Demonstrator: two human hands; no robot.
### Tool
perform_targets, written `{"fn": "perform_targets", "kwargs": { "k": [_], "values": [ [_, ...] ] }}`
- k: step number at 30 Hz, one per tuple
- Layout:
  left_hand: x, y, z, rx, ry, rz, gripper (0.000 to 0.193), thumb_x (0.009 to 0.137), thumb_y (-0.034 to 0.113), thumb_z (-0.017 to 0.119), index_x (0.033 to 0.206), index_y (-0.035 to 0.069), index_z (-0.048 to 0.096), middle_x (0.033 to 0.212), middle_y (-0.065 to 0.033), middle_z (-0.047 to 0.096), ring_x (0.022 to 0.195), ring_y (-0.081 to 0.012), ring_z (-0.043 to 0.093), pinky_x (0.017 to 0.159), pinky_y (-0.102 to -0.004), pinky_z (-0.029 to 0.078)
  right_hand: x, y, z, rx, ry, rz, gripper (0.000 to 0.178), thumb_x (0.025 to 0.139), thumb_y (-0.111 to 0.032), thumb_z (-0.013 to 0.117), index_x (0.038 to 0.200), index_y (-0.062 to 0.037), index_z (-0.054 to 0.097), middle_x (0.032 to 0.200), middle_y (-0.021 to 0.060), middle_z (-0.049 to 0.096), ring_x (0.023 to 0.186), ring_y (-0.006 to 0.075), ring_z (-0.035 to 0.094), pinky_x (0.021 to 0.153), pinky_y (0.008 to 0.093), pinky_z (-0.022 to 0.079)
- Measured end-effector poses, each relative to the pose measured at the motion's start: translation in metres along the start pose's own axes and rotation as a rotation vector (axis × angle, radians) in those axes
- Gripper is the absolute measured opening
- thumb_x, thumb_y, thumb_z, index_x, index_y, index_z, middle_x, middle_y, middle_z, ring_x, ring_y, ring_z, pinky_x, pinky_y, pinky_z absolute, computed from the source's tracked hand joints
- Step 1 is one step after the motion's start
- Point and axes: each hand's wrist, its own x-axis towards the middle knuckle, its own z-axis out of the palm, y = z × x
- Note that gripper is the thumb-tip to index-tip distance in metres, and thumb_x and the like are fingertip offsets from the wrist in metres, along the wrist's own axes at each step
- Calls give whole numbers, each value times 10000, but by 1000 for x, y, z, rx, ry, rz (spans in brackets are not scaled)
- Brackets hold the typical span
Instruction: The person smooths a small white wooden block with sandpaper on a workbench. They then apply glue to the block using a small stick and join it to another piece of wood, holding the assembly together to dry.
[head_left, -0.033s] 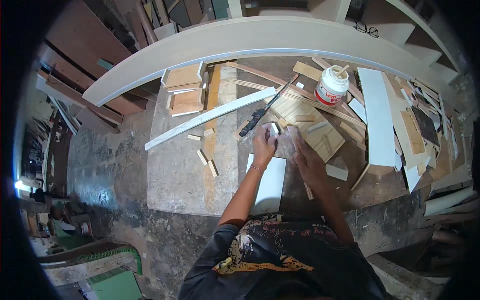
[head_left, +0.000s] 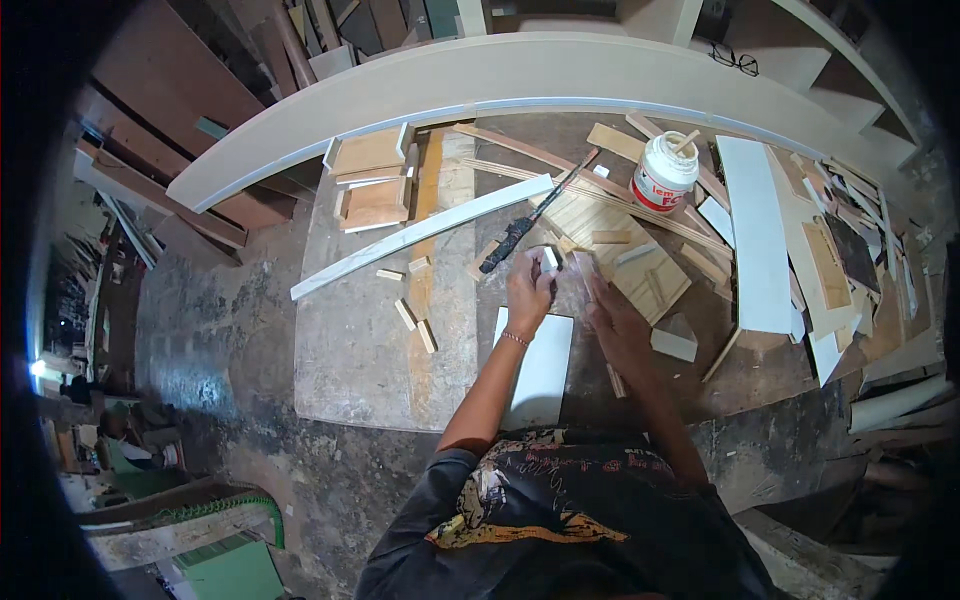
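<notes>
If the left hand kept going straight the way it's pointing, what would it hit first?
The left hand, holding a small pale block, points up and away over the bench. Most likely it would first meet the dark-handled tool lying just beyond it, though depth is hard to judge here.

A woodworking shop, cluttered and dusty. Offcuts and small wooden blocks (head_left: pixel 415 315) scattered over a worn table (head_left: pixel 360 370), with a white glue tub (head_left: pixel 664 172) and stacked boards (head_left: pixel 370 185) behind them. Beyond the tub, a long curved white panel (head_left: pixel 480 85) and leaning planks (head_left: pixel 180 90).

Left hand (head_left: pixel 527 290) fingers curled, right hand (head_left: pixel 612 318) beside
</notes>
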Motion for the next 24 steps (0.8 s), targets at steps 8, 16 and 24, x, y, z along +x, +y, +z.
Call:
{"fn": "perform_targets", "kwargs": {
  "k": [8,16,24],
  "values": [
    [1,15,-3,148,-19,262,274,662,-36,540,929,10,498,736,-143,461,599,-269,465,572,-343,389,51,14,40,255,-10,-143,454,850,-262,380,1245,-43,329,988,291,506,866,417,510,790,439,388],
    [1,-24,4,46,70,182,278,655,-40,525,928,3,500,747,-161,486,609,-286,480,569,-354,394,20,-20,13,209,-169,86,423,844,-240,400,1229,-65,383,994,230,534,926,319,535,795,350,398],
    [-4,-19,0,-24,39,61,278,657,-35,511,933,-1,517,733,-136,492,613,-243,479,580,-335,398,-1,-8,9,116,-126,52,426,842,-247,453,1249,-148,376,803,222,497,750,314,547,692,371,414]
  ]
}}
